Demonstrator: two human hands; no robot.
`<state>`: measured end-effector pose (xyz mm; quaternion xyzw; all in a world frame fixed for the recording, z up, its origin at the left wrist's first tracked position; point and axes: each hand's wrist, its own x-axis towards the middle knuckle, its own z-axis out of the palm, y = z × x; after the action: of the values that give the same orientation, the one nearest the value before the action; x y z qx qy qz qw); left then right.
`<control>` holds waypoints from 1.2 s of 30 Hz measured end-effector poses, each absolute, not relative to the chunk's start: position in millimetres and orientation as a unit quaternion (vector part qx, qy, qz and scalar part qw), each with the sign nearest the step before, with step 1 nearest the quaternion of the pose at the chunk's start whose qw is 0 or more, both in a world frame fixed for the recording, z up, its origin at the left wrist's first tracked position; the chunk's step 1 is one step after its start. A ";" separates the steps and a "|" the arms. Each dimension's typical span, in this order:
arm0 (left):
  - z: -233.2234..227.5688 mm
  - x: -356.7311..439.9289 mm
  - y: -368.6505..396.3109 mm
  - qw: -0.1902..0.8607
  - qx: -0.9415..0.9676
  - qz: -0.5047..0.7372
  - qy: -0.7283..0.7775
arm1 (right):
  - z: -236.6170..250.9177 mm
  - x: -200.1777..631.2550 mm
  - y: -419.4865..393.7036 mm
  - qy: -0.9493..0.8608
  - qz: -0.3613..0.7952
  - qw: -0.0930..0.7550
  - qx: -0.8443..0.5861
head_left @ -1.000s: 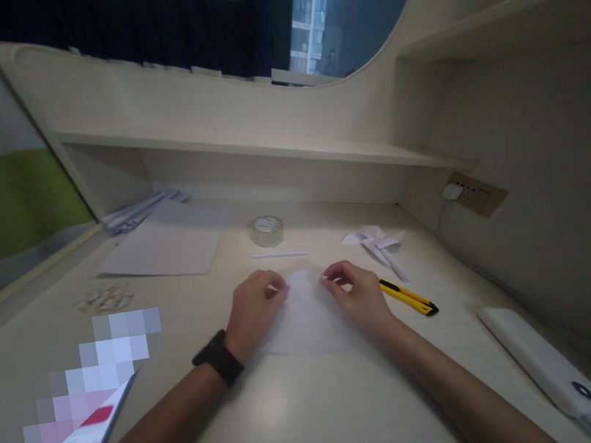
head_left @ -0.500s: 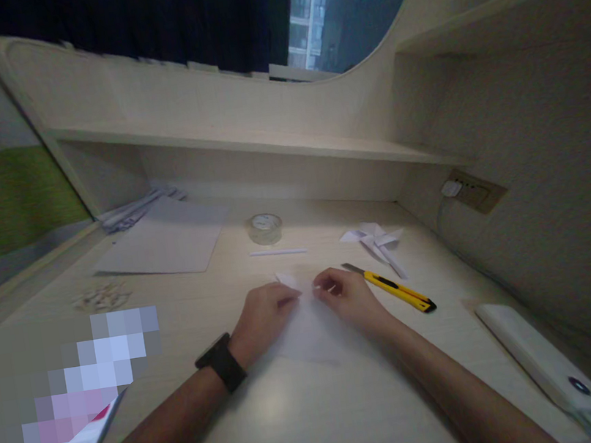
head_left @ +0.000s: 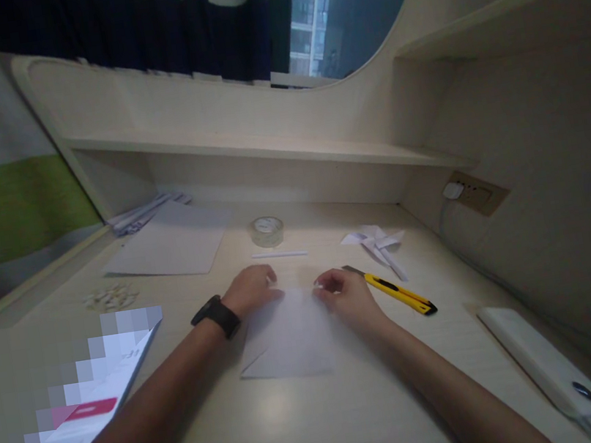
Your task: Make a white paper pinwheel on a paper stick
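- Your left hand [head_left: 251, 292] and right hand [head_left: 343, 294] sat apart, each pressing a far corner of the sheet [head_left: 290, 333].
- The sheet lay flat between them, running back toward you.

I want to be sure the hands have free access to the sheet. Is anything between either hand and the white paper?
Nothing visible. The left hand and right hand both rest on the white paper; the yellow utility knife lies off to its right.
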<state>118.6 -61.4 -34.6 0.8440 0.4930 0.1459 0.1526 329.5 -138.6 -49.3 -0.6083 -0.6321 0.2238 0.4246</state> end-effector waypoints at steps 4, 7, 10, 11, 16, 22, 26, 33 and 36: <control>-34.4 110.3 -55.9 0.158 0.841 0.158 0.494 | -41.7 328.6 -142.5 -0.623 0.203 0.430 -0.620; -31.5 104.6 -59.5 0.177 0.840 0.169 0.484 | -40.9 326.7 -145.4 -0.631 0.178 0.420 -0.628; -30.3 106.1 -70.2 0.212 0.827 0.204 0.479 | -42.8 323.2 -148.6 -0.643 0.162 0.412 -0.625; -30.8 107.9 -74.8 0.233 0.819 0.221 0.476 | -43.0 321.8 -149.8 -0.652 0.160 0.408 -0.618; -37.3 118.1 -96.7 0.246 0.815 0.283 0.441 | -40.7 316.0 -154.2 -0.706 0.179 0.388 -0.565; -45.6 121.1 -105.9 0.133 0.861 0.294 0.394 | -37.8 313.9 -155.1 -0.704 0.242 0.375 -0.553; -46.5 118.4 -116.6 0.092 0.893 0.255 0.360 | -37.6 312.4 -157.0 -0.688 0.233 0.383 -0.571; -42.6 114.2 -136.3 0.012 0.905 0.186 0.382 | -47.9 308.8 -158.1 -0.699 0.317 0.393 -0.506; -42.8 113.5 -138.5 0.025 0.907 0.172 0.384 | -49.0 307.3 -159.1 -0.709 0.316 0.367 -0.513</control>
<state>113.5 -138.5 -42.8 0.9068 0.3842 0.1717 0.0253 307.3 -159.1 -49.0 -0.5127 -0.7091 0.3157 0.3668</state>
